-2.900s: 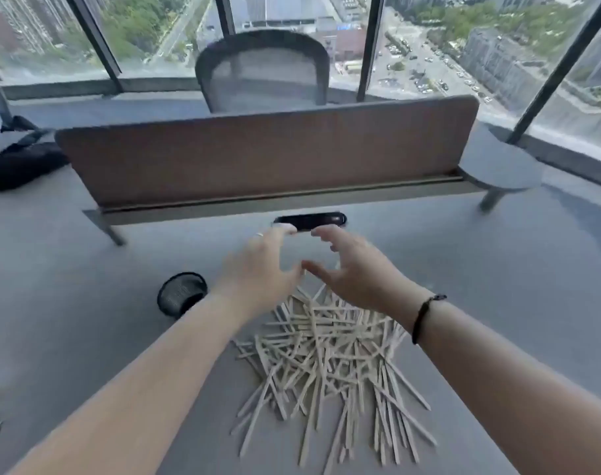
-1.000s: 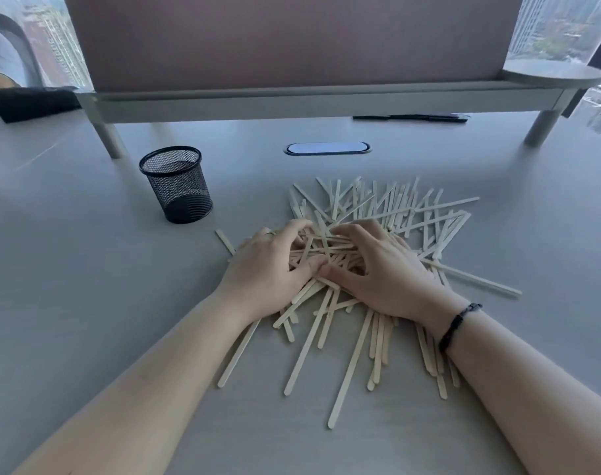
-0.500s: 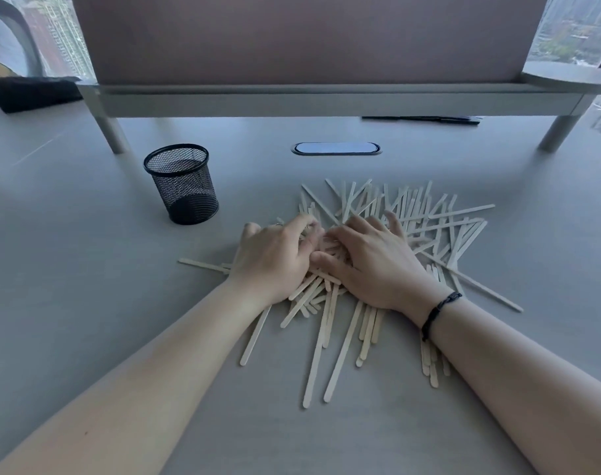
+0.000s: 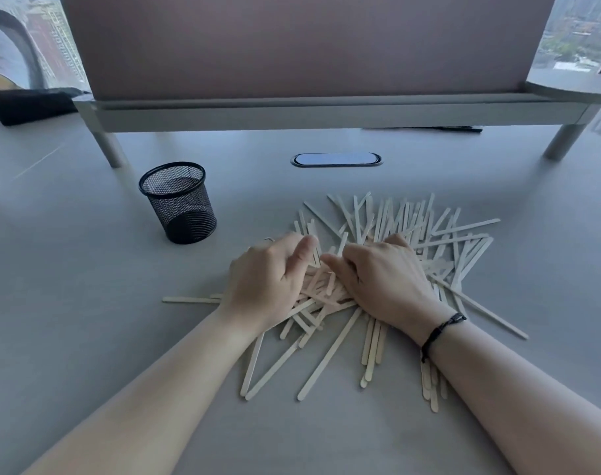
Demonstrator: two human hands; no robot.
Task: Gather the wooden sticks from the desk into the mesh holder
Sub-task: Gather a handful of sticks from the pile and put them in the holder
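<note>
A loose pile of pale wooden sticks (image 4: pixel 405 231) lies spread on the grey desk (image 4: pixel 69 303). Both hands rest on the middle of the pile, side by side. My left hand (image 4: pixel 268 279) curls its fingers around a bunch of sticks, thumb up. My right hand (image 4: pixel 381 275), with a black cord at the wrist, presses in from the right and closes on the same bunch. The black mesh holder (image 4: pixel 177 202) stands upright and looks empty, up and left of my left hand, a hand's width away.
A raised shelf with a brown panel (image 4: pixel 326 111) spans the back of the desk on metal legs. An oval cable port (image 4: pixel 336 159) sits behind the pile. A black pen (image 4: pixel 425 129) lies under the shelf. A dark bag (image 4: pixel 28 104) rests at far left.
The hands came down from above the pile onto it and drew together, raking sticks into a bunch between them. The fingers have curled tighter over the last half second.
</note>
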